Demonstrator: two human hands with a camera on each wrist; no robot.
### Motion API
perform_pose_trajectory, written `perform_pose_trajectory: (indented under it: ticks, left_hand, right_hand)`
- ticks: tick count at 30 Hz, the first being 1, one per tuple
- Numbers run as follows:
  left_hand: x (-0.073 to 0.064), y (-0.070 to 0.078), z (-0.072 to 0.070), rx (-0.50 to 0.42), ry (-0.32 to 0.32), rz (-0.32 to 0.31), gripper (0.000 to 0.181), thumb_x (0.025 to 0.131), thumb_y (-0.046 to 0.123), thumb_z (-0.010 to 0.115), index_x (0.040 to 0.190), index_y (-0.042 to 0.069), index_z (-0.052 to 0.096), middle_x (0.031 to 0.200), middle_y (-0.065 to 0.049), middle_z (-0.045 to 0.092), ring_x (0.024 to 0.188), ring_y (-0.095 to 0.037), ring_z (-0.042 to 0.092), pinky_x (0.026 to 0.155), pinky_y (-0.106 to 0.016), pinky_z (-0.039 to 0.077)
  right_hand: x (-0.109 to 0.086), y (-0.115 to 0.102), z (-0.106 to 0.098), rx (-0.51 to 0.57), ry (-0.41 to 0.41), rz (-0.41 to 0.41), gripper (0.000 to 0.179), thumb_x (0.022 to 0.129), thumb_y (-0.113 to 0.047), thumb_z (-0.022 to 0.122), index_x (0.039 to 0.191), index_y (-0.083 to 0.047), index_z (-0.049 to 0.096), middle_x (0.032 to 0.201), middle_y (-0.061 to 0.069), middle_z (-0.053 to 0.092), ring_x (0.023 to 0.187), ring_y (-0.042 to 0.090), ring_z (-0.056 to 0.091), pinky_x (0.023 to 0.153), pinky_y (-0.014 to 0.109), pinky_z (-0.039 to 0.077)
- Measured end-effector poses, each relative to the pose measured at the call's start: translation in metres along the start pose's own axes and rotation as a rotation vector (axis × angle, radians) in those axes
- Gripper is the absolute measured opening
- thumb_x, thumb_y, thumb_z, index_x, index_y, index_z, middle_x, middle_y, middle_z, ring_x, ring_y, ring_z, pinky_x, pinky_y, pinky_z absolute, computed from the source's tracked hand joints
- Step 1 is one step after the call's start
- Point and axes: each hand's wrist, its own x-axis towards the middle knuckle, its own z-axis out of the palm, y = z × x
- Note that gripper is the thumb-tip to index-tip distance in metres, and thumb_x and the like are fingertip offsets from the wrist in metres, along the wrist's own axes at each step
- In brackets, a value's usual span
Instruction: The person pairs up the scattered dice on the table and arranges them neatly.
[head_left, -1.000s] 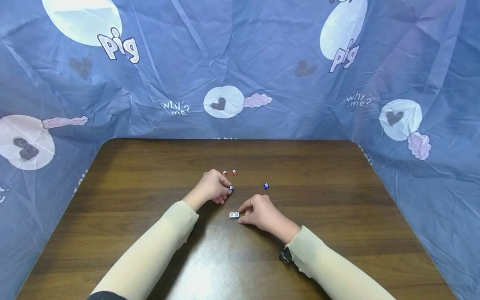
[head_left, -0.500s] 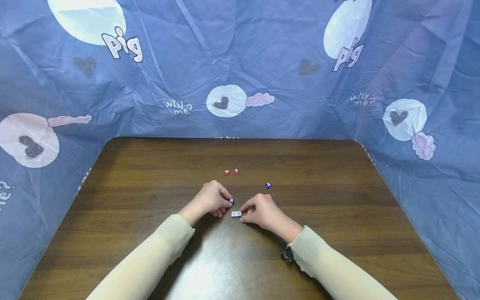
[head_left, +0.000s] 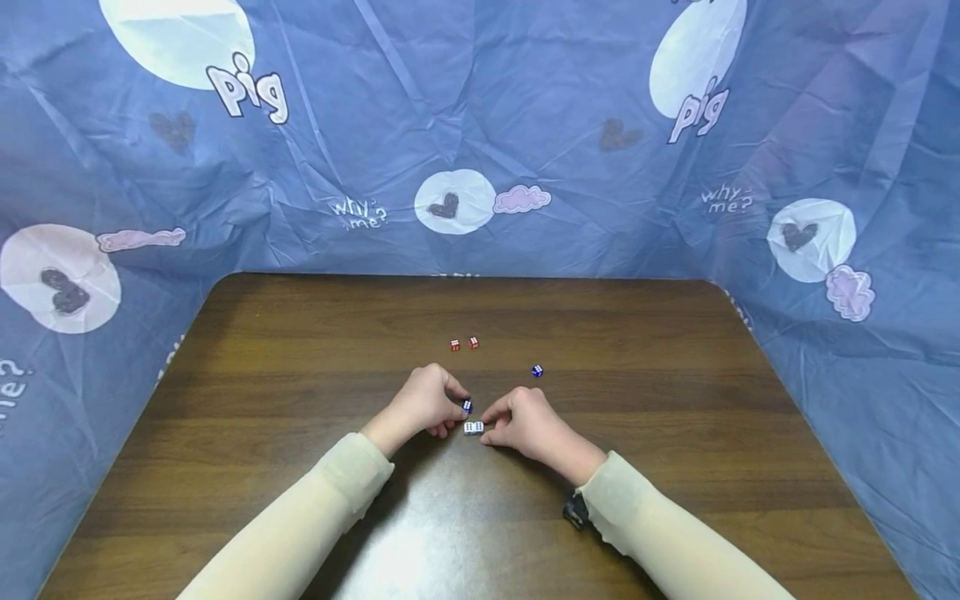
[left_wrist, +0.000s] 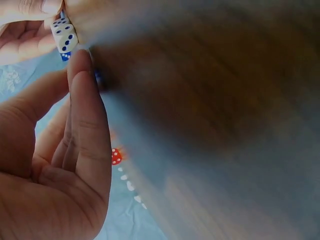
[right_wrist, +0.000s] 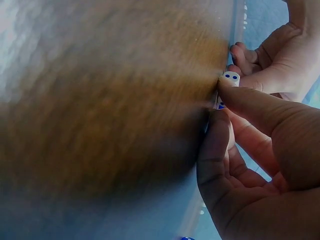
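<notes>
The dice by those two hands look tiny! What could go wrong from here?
The left hand pinches a small blue die, so it might slip out. That die is very near the two white dice, which sit side by side, so it could bump them out of line. The right hand is also right by the white dice, so a small twitch might shove them.

Blue cloth [head_left: 525,108] behind wooden table [head_left: 315,358]
</notes>
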Motion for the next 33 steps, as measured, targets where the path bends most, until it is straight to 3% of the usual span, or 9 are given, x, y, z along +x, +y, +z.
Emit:
perform_pose_trajectory:
  ticks: [19,28,33]
  left_hand:
    - [-0.004,0.005,0.003,0.065,0.048,0.023,0.006,0.084,0.001,0.082,0.086,0.005,0.078,0.055,-0.008,0.065,0.045,-0.023,0.066,0.042,-0.032,0.056]
    - [-0.003,0.007,0.005,0.061,0.043,0.005,0.009,0.084,0.0,0.082,0.08,0.006,0.075,0.055,-0.009,0.065,0.046,-0.023,0.067,0.042,-0.032,0.057]
    - [-0.001,0.005,0.005,0.047,0.039,0.006,0.011,0.083,-0.001,0.081,0.079,0.006,0.074,0.055,-0.009,0.065,0.046,-0.023,0.066,0.042,-0.032,0.057]
  right_hand:
    - [0.001,0.0,0.0,-0.012,0.004,-0.003,0.017,0.078,-0.014,0.09,0.092,-0.012,0.081,0.061,-0.013,0.062,0.054,0.003,0.054,0.051,0.022,0.045]
    - [0.0,0.004,-0.002,-0.006,-0.001,-0.034,0.019,0.077,-0.015,0.091,0.092,-0.012,0.08,0.061,-0.013,0.061,0.055,0.003,0.054,0.052,0.023,0.046]
    - [-0.001,0.013,-0.016,0.033,-0.003,-0.037,0.021,0.079,-0.016,0.09,0.097,-0.009,0.08,0.065,-0.011,0.064,0.058,0.004,0.057,0.054,0.024,0.048]
